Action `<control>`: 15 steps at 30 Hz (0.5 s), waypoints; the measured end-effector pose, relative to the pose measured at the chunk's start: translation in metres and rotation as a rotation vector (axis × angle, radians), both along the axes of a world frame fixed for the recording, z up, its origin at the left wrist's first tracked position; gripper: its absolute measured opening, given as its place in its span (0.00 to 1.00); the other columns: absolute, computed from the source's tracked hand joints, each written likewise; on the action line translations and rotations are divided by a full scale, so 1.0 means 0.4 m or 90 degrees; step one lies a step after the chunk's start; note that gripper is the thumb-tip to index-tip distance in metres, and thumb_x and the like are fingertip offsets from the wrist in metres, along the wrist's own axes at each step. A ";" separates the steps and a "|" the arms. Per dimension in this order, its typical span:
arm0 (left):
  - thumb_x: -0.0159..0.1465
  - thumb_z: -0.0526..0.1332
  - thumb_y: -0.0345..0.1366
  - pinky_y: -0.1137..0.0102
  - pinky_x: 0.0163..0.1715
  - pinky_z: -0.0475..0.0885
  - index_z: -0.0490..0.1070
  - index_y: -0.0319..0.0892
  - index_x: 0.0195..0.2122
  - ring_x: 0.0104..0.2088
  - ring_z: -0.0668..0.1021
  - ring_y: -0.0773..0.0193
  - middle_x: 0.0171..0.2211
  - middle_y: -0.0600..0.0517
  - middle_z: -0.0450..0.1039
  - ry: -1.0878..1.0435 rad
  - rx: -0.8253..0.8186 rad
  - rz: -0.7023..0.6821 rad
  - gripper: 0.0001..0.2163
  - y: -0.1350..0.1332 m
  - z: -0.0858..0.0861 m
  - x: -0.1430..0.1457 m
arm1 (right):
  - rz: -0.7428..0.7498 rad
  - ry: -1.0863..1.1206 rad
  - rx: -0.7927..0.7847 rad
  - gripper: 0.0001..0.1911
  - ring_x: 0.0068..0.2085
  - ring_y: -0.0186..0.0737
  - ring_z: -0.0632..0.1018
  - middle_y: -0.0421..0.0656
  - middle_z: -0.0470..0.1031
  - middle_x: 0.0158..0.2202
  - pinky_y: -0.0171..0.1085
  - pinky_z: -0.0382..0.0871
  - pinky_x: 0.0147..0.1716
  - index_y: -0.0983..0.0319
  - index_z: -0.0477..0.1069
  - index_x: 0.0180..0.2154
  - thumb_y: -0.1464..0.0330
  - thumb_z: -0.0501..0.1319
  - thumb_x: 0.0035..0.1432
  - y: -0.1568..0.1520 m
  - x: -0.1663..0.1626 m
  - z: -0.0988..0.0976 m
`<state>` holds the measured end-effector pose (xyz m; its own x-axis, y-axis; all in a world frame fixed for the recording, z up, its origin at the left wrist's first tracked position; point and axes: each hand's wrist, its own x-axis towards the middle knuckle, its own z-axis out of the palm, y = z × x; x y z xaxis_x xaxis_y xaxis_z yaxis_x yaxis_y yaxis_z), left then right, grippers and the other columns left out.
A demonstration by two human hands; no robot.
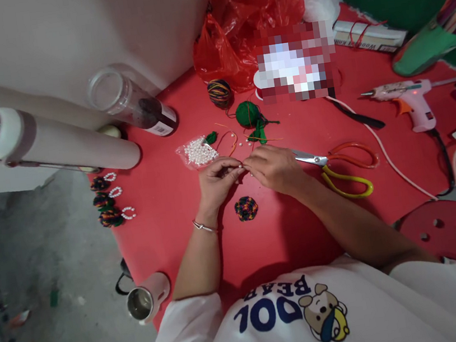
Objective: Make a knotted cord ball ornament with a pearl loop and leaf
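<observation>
My left hand (217,181) and my right hand (273,168) meet fingertip to fingertip over the red table (303,222), both pinched on a short string of white pearl beads (239,166). Just beyond the hands lies a clear bag of white beads (197,152). A multicoloured yarn pompom (245,208) sits on the table just in front of my hands. Scissors (337,166) with orange and yellow handles lie right of my right hand. A few loose beads lie near green yarn (249,115).
Three finished pompoms with bead loops (109,200) line the table's left edge. A pink glue gun (408,99), its cable, a red plastic bag (245,21), a multicoloured yarn ball (219,93), a clear jar (133,102), a white bottle (50,142) and a mug (146,298) surround the work area.
</observation>
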<state>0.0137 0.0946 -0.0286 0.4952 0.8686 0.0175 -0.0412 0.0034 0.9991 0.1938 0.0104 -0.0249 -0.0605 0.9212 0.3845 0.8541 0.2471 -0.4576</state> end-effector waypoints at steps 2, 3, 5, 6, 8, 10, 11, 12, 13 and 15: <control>0.55 0.81 0.42 0.74 0.22 0.77 0.84 0.40 0.32 0.20 0.78 0.71 0.28 0.52 0.78 0.017 0.017 0.003 0.13 -0.002 -0.002 0.002 | -0.001 -0.031 0.007 0.12 0.42 0.42 0.77 0.46 0.82 0.37 0.40 0.62 0.36 0.61 0.82 0.42 0.69 0.59 0.75 -0.001 0.002 0.006; 0.56 0.81 0.42 0.74 0.22 0.76 0.84 0.40 0.32 0.20 0.77 0.71 0.28 0.52 0.78 0.023 0.028 0.005 0.13 -0.003 -0.003 0.003 | 0.002 -0.042 0.008 0.12 0.43 0.42 0.77 0.46 0.81 0.38 0.40 0.61 0.35 0.61 0.82 0.42 0.70 0.59 0.75 -0.002 0.003 0.009; 0.56 0.80 0.43 0.75 0.22 0.74 0.83 0.40 0.32 0.20 0.77 0.72 0.28 0.52 0.78 0.034 0.055 0.010 0.13 -0.003 -0.004 0.006 | 0.009 -0.054 0.000 0.13 0.44 0.43 0.76 0.46 0.80 0.38 0.40 0.60 0.34 0.61 0.82 0.43 0.71 0.58 0.76 -0.003 0.003 0.014; 0.57 0.80 0.43 0.76 0.22 0.73 0.83 0.40 0.31 0.21 0.77 0.72 0.27 0.52 0.78 0.038 0.069 0.012 0.13 -0.002 -0.004 0.007 | 0.012 -0.058 -0.005 0.14 0.44 0.43 0.75 0.47 0.80 0.38 0.41 0.59 0.34 0.61 0.82 0.43 0.71 0.57 0.76 -0.003 0.003 0.015; 0.58 0.80 0.44 0.76 0.22 0.72 0.83 0.41 0.31 0.21 0.76 0.72 0.26 0.52 0.77 0.043 0.091 0.013 0.13 -0.002 -0.003 0.009 | 0.012 -0.069 -0.007 0.15 0.44 0.44 0.74 0.47 0.79 0.38 0.41 0.58 0.33 0.61 0.82 0.44 0.71 0.56 0.77 -0.004 0.002 0.017; 0.58 0.79 0.44 0.76 0.22 0.71 0.83 0.41 0.31 0.21 0.76 0.72 0.26 0.52 0.77 0.048 0.097 0.007 0.13 -0.002 -0.003 0.010 | 0.008 -0.082 0.000 0.15 0.44 0.44 0.74 0.47 0.78 0.38 0.41 0.57 0.32 0.61 0.82 0.44 0.70 0.55 0.77 -0.004 0.002 0.015; 0.58 0.79 0.44 0.76 0.22 0.71 0.83 0.41 0.31 0.21 0.76 0.72 0.25 0.52 0.77 0.051 0.096 0.004 0.13 -0.003 -0.003 0.009 | 0.007 -0.086 0.003 0.16 0.44 0.44 0.74 0.47 0.78 0.37 0.41 0.57 0.31 0.61 0.82 0.44 0.70 0.55 0.78 -0.004 0.002 0.013; 0.58 0.79 0.44 0.76 0.22 0.71 0.82 0.41 0.31 0.21 0.76 0.72 0.25 0.52 0.77 0.054 0.092 0.002 0.13 -0.003 -0.004 0.009 | 0.006 -0.086 0.003 0.16 0.44 0.44 0.74 0.47 0.78 0.38 0.41 0.56 0.31 0.61 0.82 0.43 0.71 0.55 0.77 -0.004 0.002 0.011; 0.58 0.79 0.44 0.76 0.22 0.71 0.82 0.41 0.31 0.21 0.76 0.72 0.25 0.52 0.77 0.057 0.087 0.001 0.13 -0.004 -0.005 0.008 | 0.007 -0.082 0.000 0.16 0.44 0.44 0.73 0.47 0.78 0.38 0.42 0.57 0.31 0.61 0.82 0.43 0.71 0.55 0.77 -0.003 0.003 0.009; 0.58 0.79 0.45 0.76 0.22 0.70 0.83 0.41 0.31 0.21 0.76 0.71 0.25 0.52 0.77 0.062 0.066 -0.001 0.13 -0.006 -0.007 0.007 | 0.012 -0.062 -0.010 0.16 0.44 0.45 0.73 0.47 0.78 0.38 0.41 0.58 0.32 0.60 0.82 0.43 0.71 0.55 0.77 -0.003 0.005 0.005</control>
